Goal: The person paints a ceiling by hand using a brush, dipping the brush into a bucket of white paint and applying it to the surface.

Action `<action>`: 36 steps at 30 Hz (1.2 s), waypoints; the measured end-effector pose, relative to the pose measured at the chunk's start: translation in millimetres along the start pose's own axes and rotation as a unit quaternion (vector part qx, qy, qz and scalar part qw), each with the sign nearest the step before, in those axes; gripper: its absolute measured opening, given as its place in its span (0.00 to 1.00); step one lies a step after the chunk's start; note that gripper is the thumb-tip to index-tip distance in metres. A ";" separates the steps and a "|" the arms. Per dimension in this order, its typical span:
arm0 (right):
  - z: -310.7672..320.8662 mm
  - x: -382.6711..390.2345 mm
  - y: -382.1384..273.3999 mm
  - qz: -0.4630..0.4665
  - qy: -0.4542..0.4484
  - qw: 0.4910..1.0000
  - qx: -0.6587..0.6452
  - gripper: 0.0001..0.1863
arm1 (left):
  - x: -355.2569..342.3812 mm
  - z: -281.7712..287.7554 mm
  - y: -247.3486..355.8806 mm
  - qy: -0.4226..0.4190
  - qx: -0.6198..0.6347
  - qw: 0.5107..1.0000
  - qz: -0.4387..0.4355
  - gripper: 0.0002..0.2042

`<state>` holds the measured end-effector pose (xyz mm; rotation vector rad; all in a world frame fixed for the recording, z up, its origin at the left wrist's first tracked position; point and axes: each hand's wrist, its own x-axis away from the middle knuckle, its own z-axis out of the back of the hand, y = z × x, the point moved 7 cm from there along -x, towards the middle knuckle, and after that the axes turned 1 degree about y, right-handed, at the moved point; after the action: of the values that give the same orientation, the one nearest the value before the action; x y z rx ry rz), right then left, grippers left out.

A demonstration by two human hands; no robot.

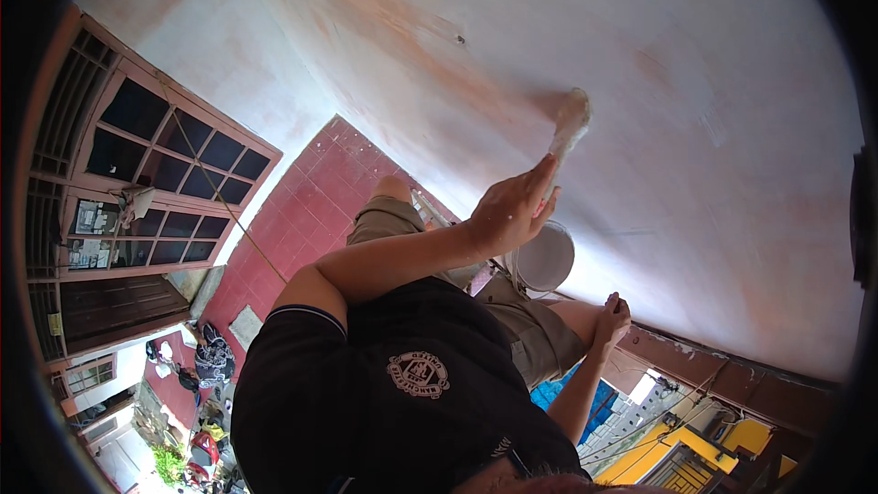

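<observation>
My left hand (515, 206) grips a pale, paint-coated brush (571, 119), fingers closed round its handle, with the brush head against or very near the white, patchily painted wall (695, 64). My right hand (614, 320) is closed beside my bare knee; what it holds, if anything, I cannot make out. A pale bucket (549, 252) sits just below my left hand, by my legs in khaki shorts (526, 348). A light rung or rail (430, 210) shows partly behind my left forearm.
Far below is a red tiled floor (297, 192). At left are a pink-framed window (165, 137), a dark wooden panel (119, 306) and a thin cord. Clutter and a plant (167, 462) are at lower left. A brown ledge (695, 357) and yellow structure (681, 462) are at lower right.
</observation>
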<state>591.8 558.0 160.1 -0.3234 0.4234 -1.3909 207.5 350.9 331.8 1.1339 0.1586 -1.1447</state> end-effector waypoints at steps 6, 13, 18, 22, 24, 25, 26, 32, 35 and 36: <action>-3.9 -0.3 0.7 0.013 -0.009 0.999 -0.035 0.21 | 1.0 3.2 11.7 -0.014 0.099 0.994 -0.051 0.29; -3.5 -1.0 4.6 0.021 -0.013 1.000 -0.004 0.22 | -29.2 40.5 -38.0 -0.135 0.143 0.980 -0.038 0.21; -4.4 -1.0 5.4 0.004 -0.013 0.999 0.038 0.22 | -52.2 99.2 -126.2 -0.100 0.145 0.981 0.083 0.17; -5.2 -1.2 7.7 0.002 0.000 1.000 -0.018 0.21 | -52.6 157.6 -157.1 -0.043 0.081 0.983 0.160 0.17; -4.3 -2.2 2.0 0.007 -0.010 1.000 -0.014 0.21 | -42.3 188.9 -180.3 0.013 0.074 0.979 0.187 0.18; -3.4 -2.0 0.3 0.006 -0.011 1.000 -0.015 0.21 | -39.7 202.4 -190.3 0.052 0.082 0.979 0.179 0.18; -2.7 -1.8 -1.7 0.007 -0.011 1.000 -0.017 0.21 | -35.4 215.0 -202.2 0.072 0.052 0.977 0.192 0.20; -6.3 -3.1 1.9 0.011 -0.014 1.000 0.000 0.22 | -31.6 232.4 -233.0 0.230 -0.115 0.938 0.232 0.22; -6.9 -3.3 2.9 0.015 -0.010 1.000 0.008 0.22 | -38.9 196.2 -223.3 0.216 -0.101 0.952 0.190 0.20; -6.6 -2.3 1.5 0.018 -0.009 1.000 0.013 0.22 | -39.3 179.3 -215.1 0.216 -0.093 0.955 0.180 0.20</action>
<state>589.7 560.6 153.8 -0.3067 0.3944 -1.3568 -53.7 245.6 306.5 1.1725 0.3736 -0.5367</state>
